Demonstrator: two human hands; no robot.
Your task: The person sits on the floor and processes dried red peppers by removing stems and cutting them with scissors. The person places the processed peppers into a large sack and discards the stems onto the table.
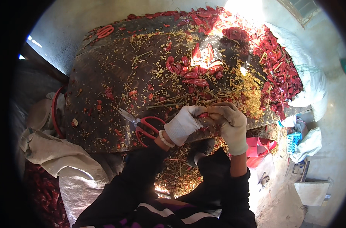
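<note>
My left hand (185, 122) and my right hand (232, 125), both in white knitted work gloves with soiled fingertips, meet at the table's near edge. Between their fingers is a red dried chili pepper (203, 115), mostly hidden by the gloves. A pair of scissors with red handles (140, 125) lies with its blades apart on the dark tabletop (104, 74), just left of my left hand. Beyond my hands sits a small heap of dried red chilies (196, 74). Cut stems (173, 99) lie between that heap and my left hand.
More chilies (281, 77) are piled along the right and far edges, against a white woven sack (311, 68). Yellow seeds (251, 99) are scattered widely. Other red-handled scissors (105, 30) lie at far left. A sack (78, 173) of chilies stands at lower left.
</note>
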